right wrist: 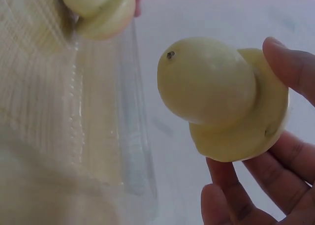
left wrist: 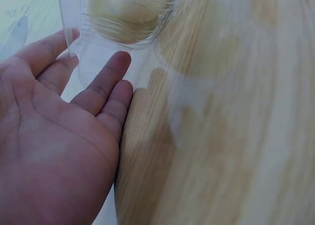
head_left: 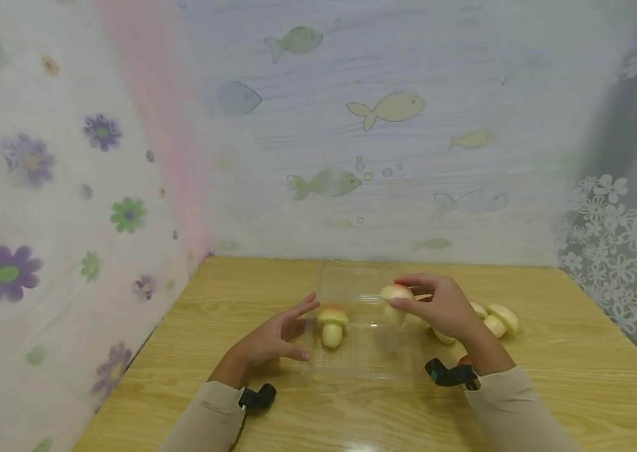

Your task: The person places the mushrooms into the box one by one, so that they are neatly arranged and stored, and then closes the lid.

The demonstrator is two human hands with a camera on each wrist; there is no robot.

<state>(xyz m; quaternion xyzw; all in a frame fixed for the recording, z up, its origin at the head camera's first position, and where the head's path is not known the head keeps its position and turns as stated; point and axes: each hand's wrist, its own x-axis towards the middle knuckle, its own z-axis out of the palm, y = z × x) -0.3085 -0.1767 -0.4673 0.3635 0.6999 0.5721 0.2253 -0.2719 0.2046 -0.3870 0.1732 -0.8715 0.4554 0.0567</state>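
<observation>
— Holding what, on the right?
— In the right hand (head_left: 447, 309), gripped by the cap between thumb and fingers: a mushroom-shaped piece (head_left: 396, 295), red-tinged on top, stem pointing down in the head view.
— Resting anywhere?
— Held up off the wooden table (head_left: 324, 417), overlapping the right part of the clear plastic box (head_left: 371, 351) in the head view. Apart from it in the right wrist view, with a small dark mark showing at the stem's end.
— Gripping anything on the left?
— Nothing. With the left hand (head_left: 275, 339), grasp released, fingers extended and spread at the box's left side. Cannot tell whether pressing on it.
— And inside the box?
— In its left part, a second mushroom (head_left: 332, 331), stem toward the person, seen through ribbed plastic in the left wrist view.
— Behind that?
— A clear lid (head_left: 352, 279), laid back toward the fish-patterned wall (head_left: 307, 238).
— To the far right?
— On the table, more mushrooms (head_left: 503, 319), partly hidden behind the right hand.
</observation>
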